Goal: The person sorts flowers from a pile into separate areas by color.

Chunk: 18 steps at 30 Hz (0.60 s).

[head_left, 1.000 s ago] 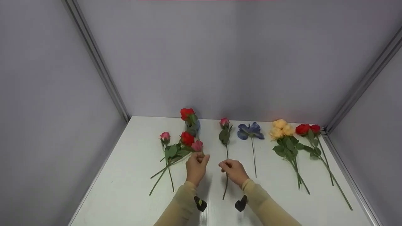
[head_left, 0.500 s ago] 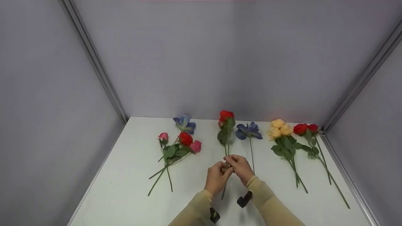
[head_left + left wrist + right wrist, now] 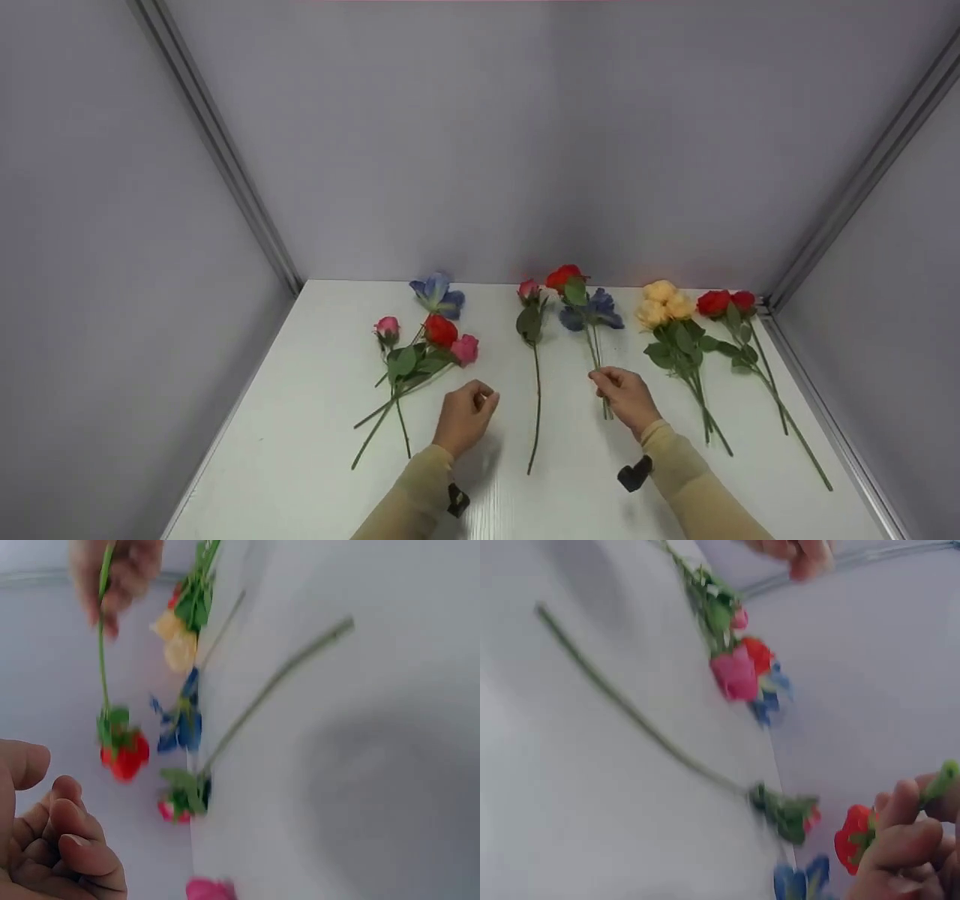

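Note:
My right hand point(image 3: 606, 380) pinches the green stem of a red rose point(image 3: 566, 277), also seen as the red rose point(image 3: 855, 840) beside its fingers point(image 3: 900, 832). The bloom hangs over a blue flower point(image 3: 598, 309) lying at the back of the white table point(image 3: 300, 465). My left hand point(image 3: 480, 395) hovers over the table with its fingers point(image 3: 71, 836) curled and nothing in them. A single pink rosebud point(image 3: 529, 289) on a long stem lies between the two hands.
A bunch of pink and red roses point(image 3: 439, 341) and another blue flower point(image 3: 436, 294) lie left of my left hand. Yellow roses point(image 3: 664, 304) and two red roses point(image 3: 724, 302) lie at the right. Grey walls close in the table on three sides.
The red rose passed from my left hand to my right, which carried it right, over the blue flower. My left hand drew back left, empty.

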Tool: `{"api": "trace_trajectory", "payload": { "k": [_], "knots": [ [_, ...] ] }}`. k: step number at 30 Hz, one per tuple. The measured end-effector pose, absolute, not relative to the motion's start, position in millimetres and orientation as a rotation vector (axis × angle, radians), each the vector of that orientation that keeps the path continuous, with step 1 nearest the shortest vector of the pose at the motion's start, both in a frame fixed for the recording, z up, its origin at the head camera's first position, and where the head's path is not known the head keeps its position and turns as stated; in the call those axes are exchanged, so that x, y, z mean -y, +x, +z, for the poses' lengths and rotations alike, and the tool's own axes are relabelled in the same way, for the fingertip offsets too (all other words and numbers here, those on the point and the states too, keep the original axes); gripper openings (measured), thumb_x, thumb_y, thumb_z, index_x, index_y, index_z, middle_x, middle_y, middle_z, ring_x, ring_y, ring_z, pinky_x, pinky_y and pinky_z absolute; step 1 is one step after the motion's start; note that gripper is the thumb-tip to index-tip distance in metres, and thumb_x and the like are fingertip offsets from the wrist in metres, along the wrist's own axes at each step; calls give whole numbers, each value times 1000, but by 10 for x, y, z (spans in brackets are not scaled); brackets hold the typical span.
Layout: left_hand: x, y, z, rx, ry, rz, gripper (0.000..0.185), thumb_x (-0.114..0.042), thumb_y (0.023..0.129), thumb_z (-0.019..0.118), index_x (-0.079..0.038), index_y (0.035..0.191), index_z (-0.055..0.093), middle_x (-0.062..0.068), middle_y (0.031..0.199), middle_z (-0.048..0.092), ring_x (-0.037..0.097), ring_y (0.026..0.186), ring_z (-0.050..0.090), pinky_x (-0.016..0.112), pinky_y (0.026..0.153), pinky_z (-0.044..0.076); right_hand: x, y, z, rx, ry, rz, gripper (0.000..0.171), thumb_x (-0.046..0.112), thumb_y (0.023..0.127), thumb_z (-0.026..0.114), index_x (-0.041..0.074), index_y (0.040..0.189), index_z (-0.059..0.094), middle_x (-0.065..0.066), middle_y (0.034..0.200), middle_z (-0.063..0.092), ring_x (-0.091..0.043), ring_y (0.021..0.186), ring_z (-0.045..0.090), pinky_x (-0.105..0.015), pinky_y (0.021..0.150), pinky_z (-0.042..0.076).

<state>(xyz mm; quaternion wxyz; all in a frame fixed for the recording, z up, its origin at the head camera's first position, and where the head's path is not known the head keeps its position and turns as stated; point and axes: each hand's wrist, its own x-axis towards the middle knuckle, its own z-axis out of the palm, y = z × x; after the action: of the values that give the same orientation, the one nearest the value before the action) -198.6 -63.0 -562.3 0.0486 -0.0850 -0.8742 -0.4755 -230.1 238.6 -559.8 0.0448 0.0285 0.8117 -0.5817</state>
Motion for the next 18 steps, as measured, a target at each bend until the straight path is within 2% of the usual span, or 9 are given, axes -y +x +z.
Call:
{"api": "trace_trajectory", "payload": {
  "k": [5,8,12,15,18],
  "knots": [
    [1174,-2033,-5651,2653,-104,-1311,9,-21,93,64,-12,90,66,-4,68,54,10,60,48,28,55,41,-2988,-2266,-5618,-2684,118,-1613,35,39,98,52,8,108,65,-11,87,57,-18,69,46,-29,57,40],
    [1511,-2040,-5673,2645,2,-1258,9,-19,93,64,-10,90,66,-3,67,53,12,59,47,29,55,40,-3373,-2232,-5616,-2838,135,-1485,42,44,98,49,6,105,65,-12,87,58,-19,74,49,-31,62,42],
    [1924,-2031,-5725,2633,140,-1177,11,-17,93,64,-7,91,67,0,66,54,15,57,47,32,55,40,-3870,-2151,-5619,-3000,169,-1329,49,46,100,44,4,114,65,-15,94,63,-20,80,55,-33,65,44],
    [2170,-2021,-5780,2640,234,-1084,13,-17,92,64,-4,92,66,4,71,56,19,63,50,35,60,41,-4200,-2080,-5633,-3071,193,-1209,52,43,102,39,2,126,60,-18,101,63,-20,84,57,-35,67,45],
    [2346,-2001,-5853,2656,315,-1017,16,-16,92,63,-1,95,65,8,79,58,23,73,54,39,66,44,-4466,-2025,-5662,-3104,260,-1116,54,43,102,38,0,127,58,-20,102,64,-23,83,57,-37,65,44]
  ]
}}
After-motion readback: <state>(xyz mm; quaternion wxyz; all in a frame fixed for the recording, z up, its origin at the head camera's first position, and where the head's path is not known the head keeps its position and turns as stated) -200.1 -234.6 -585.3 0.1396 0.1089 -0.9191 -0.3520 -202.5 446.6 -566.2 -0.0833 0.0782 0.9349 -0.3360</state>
